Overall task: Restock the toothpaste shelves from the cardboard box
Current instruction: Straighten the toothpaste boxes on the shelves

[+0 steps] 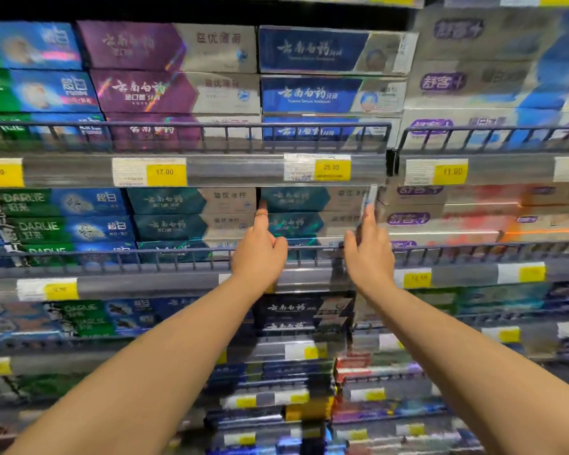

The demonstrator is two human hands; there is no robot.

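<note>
Both my arms reach up to the second shelf from the top. A stack of teal toothpaste boxes (309,211) stands there behind the wire rail (184,254). My left hand (260,251) touches the stack's left end with its index finger raised and the other fingers curled. My right hand (368,247) rests flat against the stack's right end, fingers straight and pointing up. Neither hand has a box lifted free. The cardboard box is out of view.
Another teal stack (194,215) and green-blue Darlie boxes (63,218) sit to the left, white-purple boxes (440,218) to the right. Above are purple (174,67) and blue boxes (329,73). Yellow price tags (330,167) line the shelf edges. Lower shelves are blurred.
</note>
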